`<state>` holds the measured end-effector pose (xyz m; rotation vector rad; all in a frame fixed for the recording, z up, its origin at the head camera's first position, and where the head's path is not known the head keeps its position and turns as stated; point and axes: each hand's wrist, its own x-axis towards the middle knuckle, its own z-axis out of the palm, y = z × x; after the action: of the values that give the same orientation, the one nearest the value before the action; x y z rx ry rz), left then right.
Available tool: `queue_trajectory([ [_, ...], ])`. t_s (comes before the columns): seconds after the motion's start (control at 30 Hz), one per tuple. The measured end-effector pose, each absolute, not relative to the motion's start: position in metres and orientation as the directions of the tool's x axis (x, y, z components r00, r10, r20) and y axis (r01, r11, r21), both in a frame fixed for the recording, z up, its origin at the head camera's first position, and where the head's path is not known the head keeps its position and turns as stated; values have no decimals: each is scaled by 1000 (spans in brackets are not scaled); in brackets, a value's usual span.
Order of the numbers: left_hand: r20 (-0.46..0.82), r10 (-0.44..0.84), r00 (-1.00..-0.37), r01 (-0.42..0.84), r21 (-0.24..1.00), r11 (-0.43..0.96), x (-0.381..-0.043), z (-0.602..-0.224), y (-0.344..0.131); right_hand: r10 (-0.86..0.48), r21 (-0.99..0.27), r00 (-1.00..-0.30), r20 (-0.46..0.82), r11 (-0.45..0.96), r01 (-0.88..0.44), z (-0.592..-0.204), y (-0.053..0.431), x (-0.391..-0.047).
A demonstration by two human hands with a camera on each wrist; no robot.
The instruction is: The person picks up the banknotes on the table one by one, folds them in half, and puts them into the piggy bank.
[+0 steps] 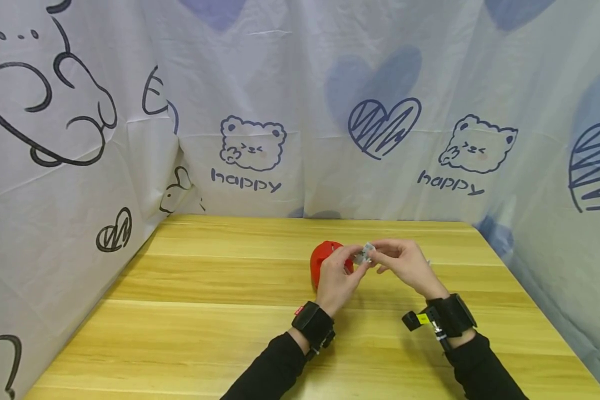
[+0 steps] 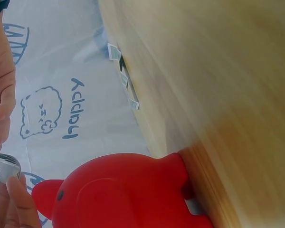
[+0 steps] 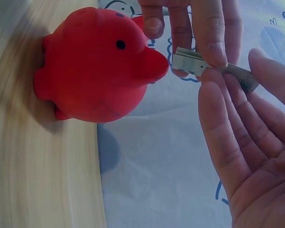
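Both hands on one small folded paper (image 3: 192,62). Left hand (image 1: 336,282) pinches it between thumb and fingers; right hand (image 1: 407,265) pinches the other end. Paper held up off the table (image 1: 195,328), between the two hands, just right of a red animal figure (image 3: 97,61).

Head view: paper only a pale scrap at the fingertips; its folds too small to read. Right wrist view gives the detail: several layers stacked at one end, a dark printed pattern at the other, right thumb and fingers closed about that end. Left wrist view cuts the paper off at the frame edge; dark print shows on its face.

Figure: in head view partly hidden behind left hand. Right wrist view shows black eye, jutting snout, stubby feet on the wood. Snout near the paper; actual gap cannot be judged.

Left wrist view also picks up loose paper pieces (image 2: 124,77) in a row on the tabletop, beyond the figure. From the head, just a pale tip past right hand.

Farther out: black wrist bands (image 1: 313,325), dark sleeves (image 1: 270,366), printed cloth (image 1: 320,183) behind the table.
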<state>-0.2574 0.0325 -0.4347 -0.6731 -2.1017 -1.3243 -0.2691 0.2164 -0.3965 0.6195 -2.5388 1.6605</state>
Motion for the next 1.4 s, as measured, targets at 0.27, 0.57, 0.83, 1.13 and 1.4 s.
queue_trajectory([
  [0.27, 689, 118, -716, 669, 628, 398, -257, -435, 31, -323, -871, -915, 244, 342, -352, -397, 216, -269],
  [0.57, 690, 136, -711, 680, 625, 384, -259, -435, 30, -309, -868, -917, 253, 345, -356, -397, 214, -270],
  [0.83, 703, 148, -695, 695, 606, 387, -260, -435, 29, -296, -867, -918, 262, 346, -359, -400, 213, -272],
  [1.13, 724, 151, -673, 718, 590, 370, -260, -436, 29, -286, -856, -915, 286, 353, -378, -402, 213, -272],
  [1.4, 705, 163, -690, 711, 618, 336, -261, -434, 28, -270, -830, -911, 311, 391, -399, -405, 213, -271],
])
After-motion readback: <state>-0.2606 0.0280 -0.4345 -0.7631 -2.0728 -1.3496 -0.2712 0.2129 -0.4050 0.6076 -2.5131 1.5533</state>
